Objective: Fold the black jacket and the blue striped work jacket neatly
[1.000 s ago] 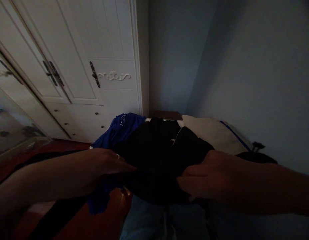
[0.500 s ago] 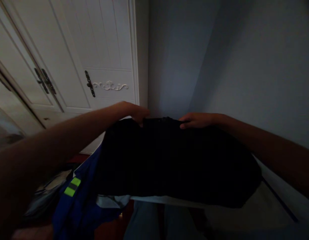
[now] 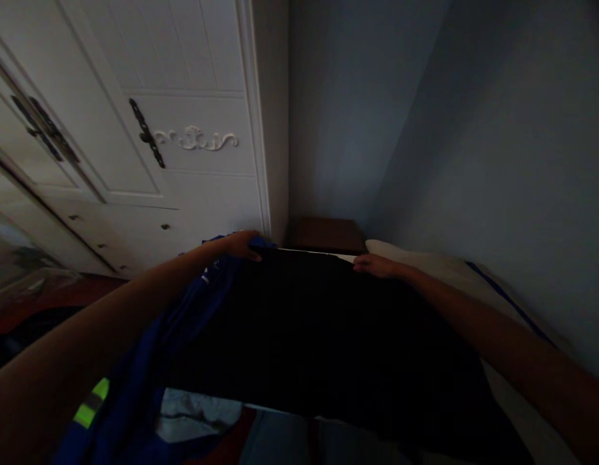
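Left hand [image 3: 241, 245]: thumb and fingertips parted at the far-left corner of the black garment [image 3: 319, 336]; too dark to tell if clamped. Right hand [image 3: 377, 265]: fingers together, pinching the far edge right of the middle. Garment lies between the forearms, spreading from the fingers to the near side, long axis left-right; both hands touch it, neither nearer. Blue garment [image 3: 197, 310] beside it at left, pale cushion [image 3: 425, 259] at far right.

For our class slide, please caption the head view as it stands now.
Two hands at the far edge of black cloth, beside a blue garment.
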### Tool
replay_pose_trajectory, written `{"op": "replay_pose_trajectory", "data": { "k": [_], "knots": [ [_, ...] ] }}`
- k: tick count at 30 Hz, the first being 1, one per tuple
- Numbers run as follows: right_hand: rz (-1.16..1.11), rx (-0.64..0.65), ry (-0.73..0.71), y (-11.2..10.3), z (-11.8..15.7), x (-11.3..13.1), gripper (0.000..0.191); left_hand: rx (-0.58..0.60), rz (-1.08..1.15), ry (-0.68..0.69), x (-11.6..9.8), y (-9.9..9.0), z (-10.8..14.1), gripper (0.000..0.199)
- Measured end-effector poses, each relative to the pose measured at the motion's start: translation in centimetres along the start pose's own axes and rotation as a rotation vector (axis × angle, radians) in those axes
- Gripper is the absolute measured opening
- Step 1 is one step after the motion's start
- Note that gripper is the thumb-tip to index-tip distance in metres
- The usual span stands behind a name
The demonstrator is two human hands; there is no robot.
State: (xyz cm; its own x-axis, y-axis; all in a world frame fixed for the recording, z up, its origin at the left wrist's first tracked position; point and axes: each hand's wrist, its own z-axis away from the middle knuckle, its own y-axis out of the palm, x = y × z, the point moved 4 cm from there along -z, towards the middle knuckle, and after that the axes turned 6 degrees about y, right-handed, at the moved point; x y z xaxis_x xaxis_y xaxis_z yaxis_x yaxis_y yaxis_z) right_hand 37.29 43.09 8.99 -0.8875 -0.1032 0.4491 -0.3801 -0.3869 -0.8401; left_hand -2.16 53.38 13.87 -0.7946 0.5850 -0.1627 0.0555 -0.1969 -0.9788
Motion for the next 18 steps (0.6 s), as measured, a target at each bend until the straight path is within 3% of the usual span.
{"op": "replay_pose_trajectory", "data": {
  "k": [3,5,7,10,14,18],
  "knots": [
    [0.038,-0.108,-0.056,-1.8,0.0,0.5,0.038,-0.043,-0.027,-0.152,1.2,0.5,0.6,0.094],
    [0.120,-0.162,-0.048,-1.9,-0.2,1.0,0.035,-0.109,-0.040,-0.195,0.2,0.7,1.0,0.083],
    [0.203,-0.182,0.026,-0.8,-0.5,1.2,0.030,-0.230,-0.046,-0.152,-2.4,0.8,1.4,0.073],
    [0.279,-0.210,0.136,1.6,-0.4,1.4,0.030,-0.342,-0.048,0.059,-8.3,1.3,1.8,0.069],
    [0.369,-0.330,0.196,2.3,0.8,3.1,0.032,-0.182,-0.075,0.383,-15.2,3.8,0.9,0.073],
    [0.396,-0.498,0.087,1.4,1.5,6.1,0.037,-0.131,-0.058,0.384,-17.0,6.3,-1.8,0.077]
  ]
}}
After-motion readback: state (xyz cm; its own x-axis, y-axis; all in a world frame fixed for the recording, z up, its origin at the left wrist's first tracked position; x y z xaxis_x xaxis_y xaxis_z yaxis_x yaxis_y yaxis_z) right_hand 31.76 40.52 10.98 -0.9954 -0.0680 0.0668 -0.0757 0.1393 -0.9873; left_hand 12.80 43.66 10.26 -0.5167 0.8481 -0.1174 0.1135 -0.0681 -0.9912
